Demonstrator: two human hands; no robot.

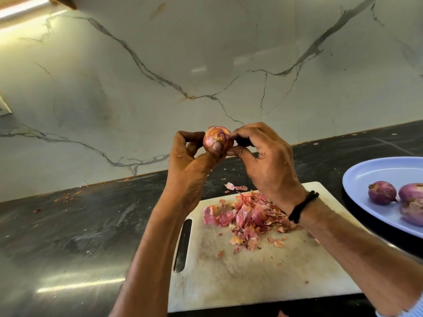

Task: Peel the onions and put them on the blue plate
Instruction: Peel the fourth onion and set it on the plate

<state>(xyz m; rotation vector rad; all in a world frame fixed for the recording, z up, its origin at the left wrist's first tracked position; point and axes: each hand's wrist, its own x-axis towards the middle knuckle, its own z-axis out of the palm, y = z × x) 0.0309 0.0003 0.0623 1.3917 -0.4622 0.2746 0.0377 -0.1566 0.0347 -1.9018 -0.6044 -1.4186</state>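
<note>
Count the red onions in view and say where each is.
4. One half-peeled red onion is gripped by the left hand; three peeled red onions lie on the blue oval plate at the right edge, where the frame may hide more.

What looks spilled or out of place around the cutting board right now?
A few peel scraps lie off the cutting board on the dark counter behind it, and small flecks dot the counter farther left by the wall. The main peel pile sits on the board. Nothing else stands out.
</note>
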